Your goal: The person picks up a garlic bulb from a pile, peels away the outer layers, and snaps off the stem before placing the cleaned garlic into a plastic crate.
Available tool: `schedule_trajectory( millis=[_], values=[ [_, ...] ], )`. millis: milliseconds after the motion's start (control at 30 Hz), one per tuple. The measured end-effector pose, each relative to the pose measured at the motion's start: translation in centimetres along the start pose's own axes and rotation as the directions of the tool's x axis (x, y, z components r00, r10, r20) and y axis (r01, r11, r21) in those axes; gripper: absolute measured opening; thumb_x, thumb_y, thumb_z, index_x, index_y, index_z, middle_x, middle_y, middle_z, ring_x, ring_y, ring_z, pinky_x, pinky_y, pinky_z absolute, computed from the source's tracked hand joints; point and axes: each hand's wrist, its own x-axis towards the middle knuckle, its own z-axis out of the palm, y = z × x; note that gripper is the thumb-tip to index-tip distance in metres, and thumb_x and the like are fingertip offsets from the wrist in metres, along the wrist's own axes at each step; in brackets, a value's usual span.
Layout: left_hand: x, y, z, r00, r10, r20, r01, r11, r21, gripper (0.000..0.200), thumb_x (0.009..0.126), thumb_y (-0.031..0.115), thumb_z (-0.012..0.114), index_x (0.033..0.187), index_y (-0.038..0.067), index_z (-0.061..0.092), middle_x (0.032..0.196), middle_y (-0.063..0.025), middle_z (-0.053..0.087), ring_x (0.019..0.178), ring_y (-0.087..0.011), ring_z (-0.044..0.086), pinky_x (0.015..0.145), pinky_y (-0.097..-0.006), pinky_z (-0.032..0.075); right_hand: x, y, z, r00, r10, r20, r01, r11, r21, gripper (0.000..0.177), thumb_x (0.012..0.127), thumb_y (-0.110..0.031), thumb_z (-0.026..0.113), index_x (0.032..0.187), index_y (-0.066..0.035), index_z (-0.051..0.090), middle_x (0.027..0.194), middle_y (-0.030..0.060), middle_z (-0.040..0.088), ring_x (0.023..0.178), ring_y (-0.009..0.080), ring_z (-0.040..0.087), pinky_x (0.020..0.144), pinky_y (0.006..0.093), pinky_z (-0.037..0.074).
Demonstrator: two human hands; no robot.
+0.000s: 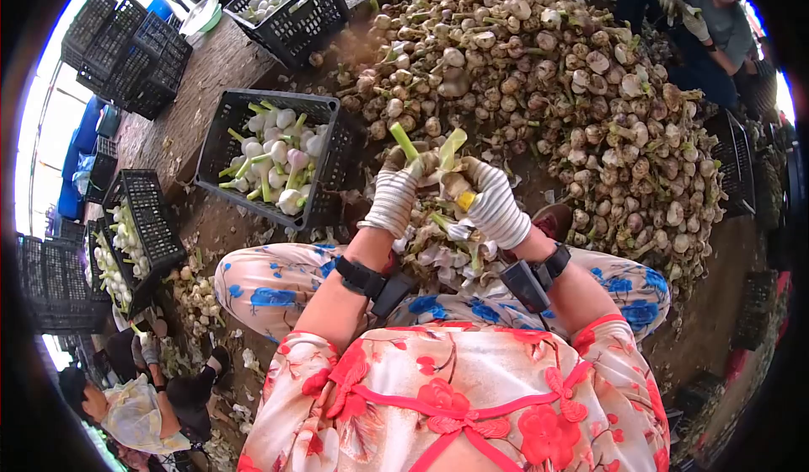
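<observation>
In white knit gloves, my left hand [396, 192] and my right hand [493, 201] meet over my lap, fingers closed around garlic. A cut green garlic stem [403, 141] sticks up from the left fingers. At the right fingertips stands a paler, flattened garlic stalk [452, 145]. The bulb parts between the hands are mostly hidden by the gloves. A small yellow band [466, 200] shows at the right fingers. Below the hands lies a heap of peeled garlic skins [451, 261] with bits of green stem.
A black crate [324, 168] of trimmed garlic stands left of my hands. A large pile of untrimmed garlic [539, 59] spreads ahead and right. Another garlic crate [308, 29] stands behind. Co-workers sit lower left [143, 404] and upper right [716, 29]. Stacked crates [126, 50] stand far left.
</observation>
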Motion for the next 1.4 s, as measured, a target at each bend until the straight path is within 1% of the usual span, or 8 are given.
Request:
schedule_trajectory(
  millis=[100,233,367,533,967,1133,1200,1400],
  values=[
    [-0.6,1.0,0.1,0.995,0.008,-0.096,-0.018,0.994,-0.107,0.021,0.081,0.014,0.061,0.098,0.002,0.056,0.088,-0.0061,0.06,0.076,-0.0147,0.059,0.067,-0.0268,0.052,1.8,0.4,-1.9,0.994,0.044,-0.105,-0.033,0.994,0.105,0.01,0.081,-0.005,0.056,0.088,0.002,0.056,0.074,0.003,0.059,0.064,0.0085,0.051,0.057,0.0233,0.044],
    [-2.0,3.0,1.4,0.979,0.117,0.169,-0.083,0.977,-0.195,0.037,0.079,0.025,0.064,0.106,0.002,0.055,0.097,-0.0087,0.06,0.086,-0.0176,0.059,0.076,-0.029,0.05,3.6,6.0,-6.0,0.975,0.213,-0.064,-0.136,0.348,-0.928,0.028,0.077,-0.026,0.057,0.09,-0.002,0.062,0.08,0.0172,0.062,0.069,0.027,0.06,0.064,0.0352,0.048],
    [-0.5,3.1,0.1,0.96,0.113,0.256,-0.041,0.962,-0.268,0.047,0.08,0.029,0.061,0.118,0.004,0.047,0.106,-0.012,0.057,0.094,-0.0228,0.058,0.084,-0.0337,0.049,1.6,7.6,-6.9,0.658,0.661,0.361,0.026,0.459,-0.888,0.047,0.073,-0.027,0.058,0.115,-0.006,0.055,0.099,0.0187,0.06,0.091,0.0277,0.058,0.079,0.0325,0.046],
    [1.8,0.3,-1.3,0.979,-0.122,0.166,0.19,0.844,-0.501,0.033,0.085,0.029,0.054,0.106,0.004,0.051,0.099,-0.0101,0.059,0.092,-0.0233,0.057,0.088,-0.0418,0.046,2.3,3.0,-4.3,0.992,0.049,0.115,-0.037,0.994,-0.105,0.039,0.079,-0.025,0.062,0.105,0.002,0.056,0.088,0.0117,0.063,0.081,0.0141,0.057,0.072,0.0272,0.046],
    [3.7,-8.1,-6.9,0.703,-0.642,-0.306,0.444,0.732,-0.516,0.026,0.087,0.036,0.048,0.093,0.012,0.056,0.081,-0.0086,0.061,0.069,-0.026,0.06,0.06,-0.045,0.054,1.3,16.4,-11.6,0.81,0.58,-0.084,-0.528,0.659,-0.536,0.036,0.076,-0.027,0.062,0.098,0.001,0.059,0.076,0.0106,0.062,0.069,0.0167,0.054,0.065,0.0306,0.044],
    [9.9,12.6,-4.0,0.987,0.159,0.034,-0.116,0.832,-0.543,0.062,0.08,0.051,0.052,0.12,0.003,0.041,0.11,-0.0153,0.053,0.1,-0.0316,0.052,0.096,-0.0438,0.036,4.0,21.3,-11.8,0.797,0.602,-0.047,-0.554,0.699,-0.452,0.037,0.076,-0.026,0.062,0.103,-0.001,0.058,0.089,0.0144,0.063,0.077,0.0224,0.06,0.07,0.0313,0.047],
    [11.9,16.8,-5.8,0.937,0.253,-0.241,-0.345,0.776,-0.528,0.104,0.071,0.066,0.049,0.137,0.006,-0.004,0.139,-0.0181,0.019,0.125,-0.0333,0.03,0.102,-0.0457,0.029,5.8,20.6,-10.1,0.762,0.64,-0.104,-0.619,0.672,-0.407,0.039,0.076,-0.026,0.062,0.107,-0.003,0.057,0.089,0.014,0.063,0.075,0.0216,0.06,0.068,0.0316,0.047],
    [12.1,9.3,-8.3,0.893,0.141,-0.428,-0.306,0.888,-0.345,0.069,0.084,0.044,0.049,0.134,0.009,0.017,0.132,-0.0172,0.03,0.114,-0.0308,0.04,0.089,-0.045,0.041,12.2,26.4,-6.6,0.634,0.743,-0.215,-0.705,0.441,-0.556,0.078,0.072,-0.054,0.058,0.125,0.001,0.04,0.114,0.0232,0.053,0.108,0.0328,0.05,0.087,0.0369,0.041]
  ],
)
